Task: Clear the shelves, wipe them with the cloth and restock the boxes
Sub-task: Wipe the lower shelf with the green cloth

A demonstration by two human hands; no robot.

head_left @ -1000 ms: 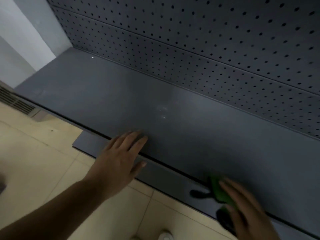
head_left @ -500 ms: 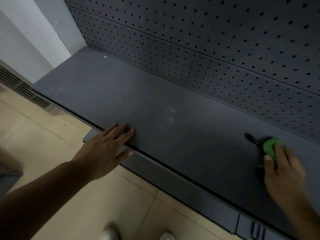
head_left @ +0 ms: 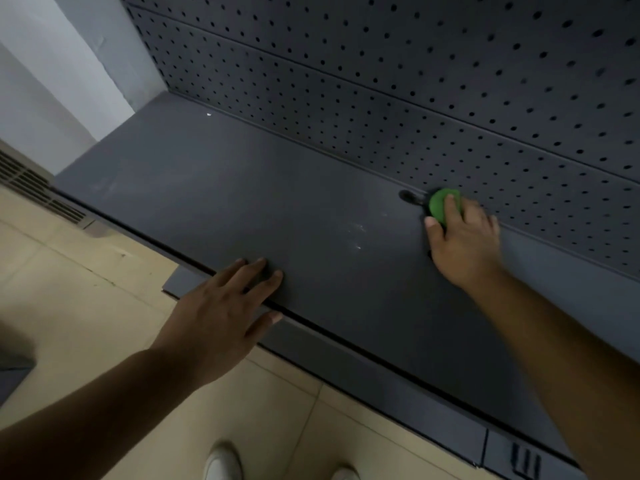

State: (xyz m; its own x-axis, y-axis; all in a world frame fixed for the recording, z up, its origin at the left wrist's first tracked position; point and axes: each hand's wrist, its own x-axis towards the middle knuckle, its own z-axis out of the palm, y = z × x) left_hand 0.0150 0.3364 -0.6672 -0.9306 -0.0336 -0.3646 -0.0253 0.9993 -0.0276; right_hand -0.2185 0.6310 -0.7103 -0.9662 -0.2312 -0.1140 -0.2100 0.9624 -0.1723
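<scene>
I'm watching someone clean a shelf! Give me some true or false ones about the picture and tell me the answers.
1. The cloth is green. True: the green cloth lies under the right hand.
2. The left hand holds the cloth. False: the left hand rests flat on the front edge of the shelf, and the right hand has the cloth.
3. Boxes stand all along the shelf. False: no boxes show on it.
4. The cloth is at the back of the shelf, close to the pegboard. True.
</scene>
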